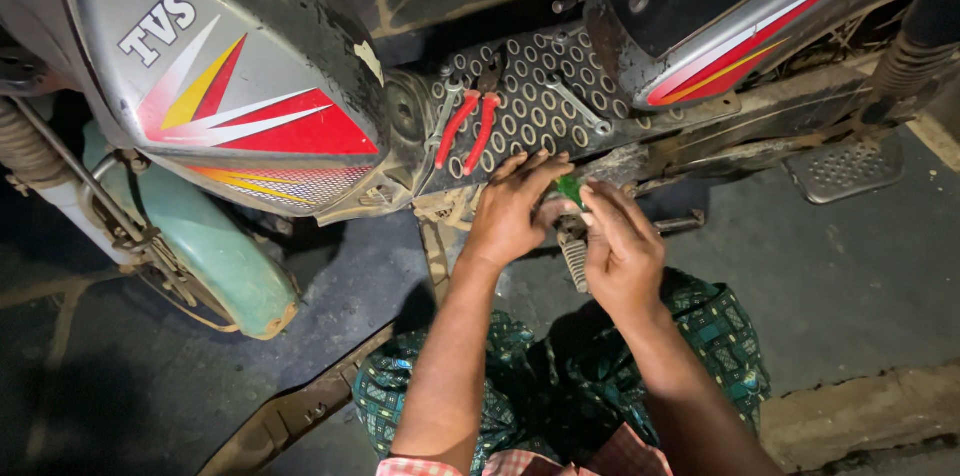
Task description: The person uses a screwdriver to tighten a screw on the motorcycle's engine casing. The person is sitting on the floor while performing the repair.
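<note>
From the head camera, looking straight down, the person's left hand (515, 208) lies with fingers spread and bent over the lower edge of a moped's footboard (530, 101), a dark, dusty rubber mat studded with rows of pale oval rings. The right hand (622, 248) sits just beside it, fingers curled, its fingertips (588, 198) pinching a small green object (570, 186) that shows between the two hands at the board's rim; what the object is cannot be told. The left hand's fingertips touch the same spot, though whether they grip it is unclear. On the mat above the hands rest red-handled pliers (470, 126), handles splayed, and a slim metal wrench (578, 104) lies angled near them. A ribbed metal foot peg (573, 258) juts out below the hands. To the left curves a glossy grey side panel (230, 86) with red, yellow and white stripes, and beneath it a worn pale-green mudguard (215, 251). A perforated metal footrest (845, 168) sits at the right. The person's lap wears dark green patterned cloth (560, 376) over the dark stone floor (850, 286).
</note>
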